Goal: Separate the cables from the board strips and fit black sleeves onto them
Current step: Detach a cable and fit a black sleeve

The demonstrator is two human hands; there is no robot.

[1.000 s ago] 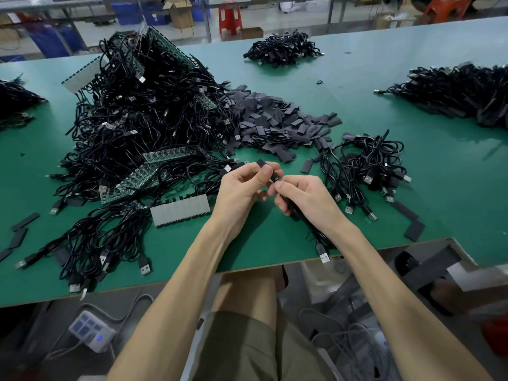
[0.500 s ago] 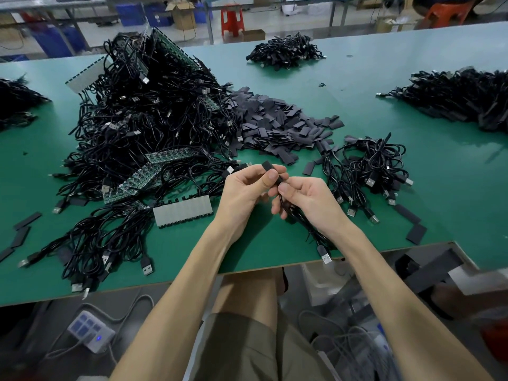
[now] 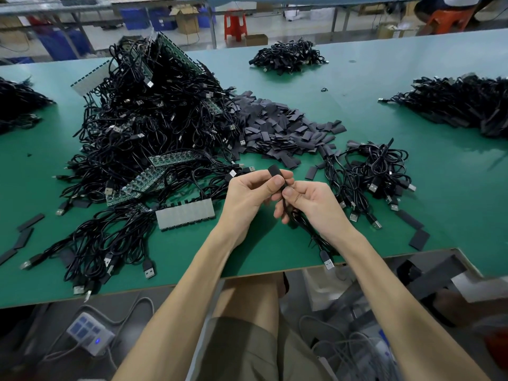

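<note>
My left hand [image 3: 248, 195] pinches a short black sleeve [image 3: 274, 171] between thumb and forefinger, just above the green table [image 3: 453, 188]. My right hand [image 3: 313, 204] pinches a black USB cable [image 3: 310, 232] right below the sleeve; the cable trails under my wrist and its plug [image 3: 327, 261] lies at the table's front edge. A big heap of cables still on green board strips [image 3: 143, 127] rises to the left. A pile of loose black sleeves [image 3: 277, 130] lies behind my hands.
A bundle of separated cables [image 3: 376, 174] lies right of my hands. More cable piles sit at the far middle [image 3: 287, 56], far right [image 3: 461, 103] and far left [image 3: 16, 103]. A white-backed strip [image 3: 185, 215] lies left of my hands. Stray sleeves [image 3: 419, 239] dot the front right.
Both hands have stayed almost in place; the sleeve in my left fingers stands out a little more above the thumb, and my right fingers have shifted along the cable.
</note>
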